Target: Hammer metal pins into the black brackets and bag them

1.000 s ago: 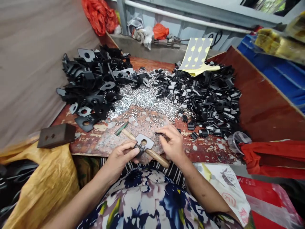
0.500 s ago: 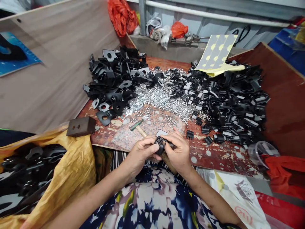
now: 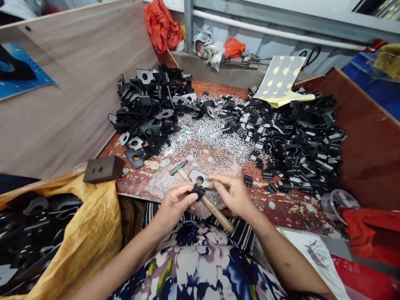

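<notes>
My left hand point(image 3: 176, 202) pinches a black plastic clip part point(image 3: 194, 175), which has a flat grey plate with a round hole and a dark hinged end near my thumb. Beside its right edge, the fingertips of my right hand point(image 3: 233, 193) are drawn together in a pinch. They are a little blurred, and anything between them is too small to make out. Below the part lies a hammer point(image 3: 220, 216) with a wooden handle and a green head, resting across the stone slab point(image 3: 165, 179).
Loose silvery pins point(image 3: 206, 131) are heaped behind the slab. Black plate parts point(image 3: 153, 100) pile up on the left, and small black clips point(image 3: 296, 141) on the right. A brown block point(image 3: 103, 170) sits by the yellow sack point(image 3: 100, 208). A sticker sheet point(image 3: 279, 77) leans at the back.
My right hand has come off the clip part's dark end and moved slightly up. The part has shifted left in my left hand, showing its holed plate. More of the hammer handle shows.
</notes>
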`<state>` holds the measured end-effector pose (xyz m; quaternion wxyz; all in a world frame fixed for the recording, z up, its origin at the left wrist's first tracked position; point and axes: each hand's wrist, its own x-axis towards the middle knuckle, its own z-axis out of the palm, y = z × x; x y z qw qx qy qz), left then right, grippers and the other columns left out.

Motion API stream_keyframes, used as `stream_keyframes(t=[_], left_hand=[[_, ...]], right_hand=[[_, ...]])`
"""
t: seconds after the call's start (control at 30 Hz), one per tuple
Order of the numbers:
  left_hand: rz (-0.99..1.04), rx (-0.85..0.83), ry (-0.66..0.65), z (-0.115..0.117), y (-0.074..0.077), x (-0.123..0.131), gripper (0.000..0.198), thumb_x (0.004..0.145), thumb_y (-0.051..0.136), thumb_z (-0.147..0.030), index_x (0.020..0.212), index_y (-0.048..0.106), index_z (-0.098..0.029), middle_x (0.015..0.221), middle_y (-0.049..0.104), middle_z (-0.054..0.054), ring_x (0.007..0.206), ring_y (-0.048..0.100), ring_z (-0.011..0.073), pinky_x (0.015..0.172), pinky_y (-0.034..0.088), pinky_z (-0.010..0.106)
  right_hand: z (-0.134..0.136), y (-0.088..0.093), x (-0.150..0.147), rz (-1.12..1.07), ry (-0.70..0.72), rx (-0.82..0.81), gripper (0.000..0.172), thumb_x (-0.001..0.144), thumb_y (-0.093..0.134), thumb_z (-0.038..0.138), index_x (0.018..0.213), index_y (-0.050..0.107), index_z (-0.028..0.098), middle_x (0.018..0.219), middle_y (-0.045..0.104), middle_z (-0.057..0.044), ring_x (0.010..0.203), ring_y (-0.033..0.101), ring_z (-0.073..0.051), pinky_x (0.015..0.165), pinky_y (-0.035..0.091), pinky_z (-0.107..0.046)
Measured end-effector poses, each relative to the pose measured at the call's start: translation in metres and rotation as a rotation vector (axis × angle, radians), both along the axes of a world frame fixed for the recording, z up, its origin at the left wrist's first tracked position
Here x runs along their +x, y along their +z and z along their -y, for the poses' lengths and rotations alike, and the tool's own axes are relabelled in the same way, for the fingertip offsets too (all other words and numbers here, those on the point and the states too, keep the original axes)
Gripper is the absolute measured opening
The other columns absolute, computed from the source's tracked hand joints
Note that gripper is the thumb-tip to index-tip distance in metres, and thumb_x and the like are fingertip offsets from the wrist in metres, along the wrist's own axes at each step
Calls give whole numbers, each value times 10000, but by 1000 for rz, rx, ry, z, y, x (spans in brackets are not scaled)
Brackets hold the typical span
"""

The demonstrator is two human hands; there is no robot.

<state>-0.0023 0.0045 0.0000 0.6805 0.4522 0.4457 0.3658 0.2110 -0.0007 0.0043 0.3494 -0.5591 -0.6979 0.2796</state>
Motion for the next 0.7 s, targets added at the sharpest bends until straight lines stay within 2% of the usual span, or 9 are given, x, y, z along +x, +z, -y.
stream_keyframes(t=[0.07, 0.1, 0.2, 0.27, 0.37, 0.47, 0.53, 0.63, 0.7], left_hand=[[9, -66, 33, 2, -6, -4, 243, 771, 804, -405, 838, 767, -175, 919, 659, 43, 604, 583, 116, 572, 547, 254], [7, -75, 40, 3, -7, -5, 244, 768, 808, -407, 824, 758, -174, 874, 642, 26, 596, 590, 116, 580, 540, 252], [0, -59, 33, 4, -6, -8, 264, 757, 816, -422, 778, 746, -169, 826, 622, 9, 584, 613, 120, 595, 533, 256], [-6, -64, 49, 3, -4, -9, 279, 751, 818, -438, 786, 746, -171, 802, 627, 6, 574, 610, 122, 600, 537, 262], [-19, -88, 61, -1, -6, -8, 330, 727, 833, -481, 784, 728, -173, 728, 616, -5, 559, 607, 135, 575, 535, 265], [-57, -77, 26, -6, -10, -5, 406, 689, 853, -519, 659, 656, -165, 600, 558, -22, 510, 589, 143, 510, 488, 245], [-78, -60, 17, -8, -12, -3, 441, 672, 861, -517, 594, 606, -166, 548, 522, -31, 485, 557, 135, 490, 455, 235], [-76, -33, 26, -9, -13, 0, 426, 684, 841, -488, 570, 578, -173, 547, 485, -39, 486, 481, 115, 489, 420, 232], [-99, 35, 58, -9, -13, 1, 406, 703, 812, -451, 544, 557, -178, 566, 462, -34, 524, 446, 117, 510, 398, 233]], right_hand=[[-22, -4, 6, 369, -158, 138, 221, 998, 544, 298, 964, 754, 240, 901, 739, -53, 939, 607, -250, 935, 411, -478], [-32, -6, 7, 530, -190, 186, 222, 993, 561, 324, 913, 742, 223, 905, 723, -76, 950, 582, -269, 927, 391, -489], [-48, -13, 3, 799, -102, 261, 224, 987, 557, 283, 843, 701, 190, 910, 683, -114, 935, 544, -280, 860, 392, -462], [-46, -11, -4, 796, -13, 318, 244, 1001, 492, 199, 845, 680, 192, 897, 664, -100, 901, 538, -253, 827, 417, -425], [-26, 7, -15, 661, 173, 385, 302, 1013, 422, 142, 840, 655, 224, 822, 634, -60, 797, 526, -208, 722, 448, -360], [-2, 30, -25, 592, 336, 411, 272, 1009, 439, 145, 865, 651, 236, 780, 631, -48, 728, 533, -198, 632, 460, -350], [10, 38, -31, 573, 375, 382, 216, 1009, 464, 160, 926, 654, 222, 808, 655, -54, 728, 571, -197, 623, 489, -354], [20, 31, -37, 527, 352, 352, 191, 1022, 480, 191, 1091, 658, 199, 897, 711, -79, 800, 653, -214, 672, 552, -367], [22, 20, -40, 446, 295, 353, 265, 1022, 466, 188, 1223, 639, 190, 958, 742, -101, 852, 695, -233, 708, 586, -384]])
